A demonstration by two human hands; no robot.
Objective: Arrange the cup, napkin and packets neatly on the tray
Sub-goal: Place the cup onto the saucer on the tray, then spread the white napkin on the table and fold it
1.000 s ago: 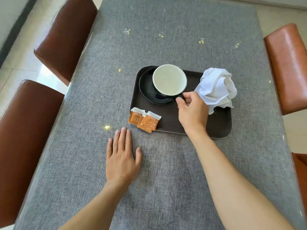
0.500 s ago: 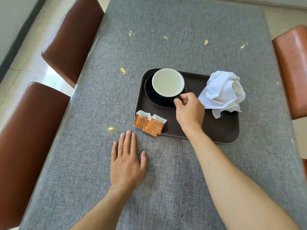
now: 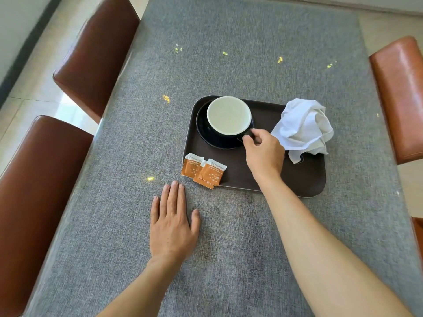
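A dark cup (image 3: 229,115) with a pale inside stands on a dark saucer (image 3: 203,131) in the far left corner of the dark brown tray (image 3: 304,179). My right hand (image 3: 263,154) pinches the cup's handle with thumb and fingers. A crumpled white napkin (image 3: 302,129) lies over the tray's far right edge. Three orange packets (image 3: 203,170) overlap at the tray's near left corner, partly hanging over its rim. My left hand (image 3: 171,223) rests flat on the table in front of the packets, holding nothing.
The table wears a grey cloth (image 3: 229,42). Two brown leather chairs (image 3: 91,51) stand along the left side and an orange-brown chair (image 3: 400,94) on the right. Another chair edge (image 3: 418,234) shows at the right.
The cup and saucer sit slightly nearer the tray's far left corner. My right hand keeps its hold on the handle. The left hand stays flat; the view has shifted.
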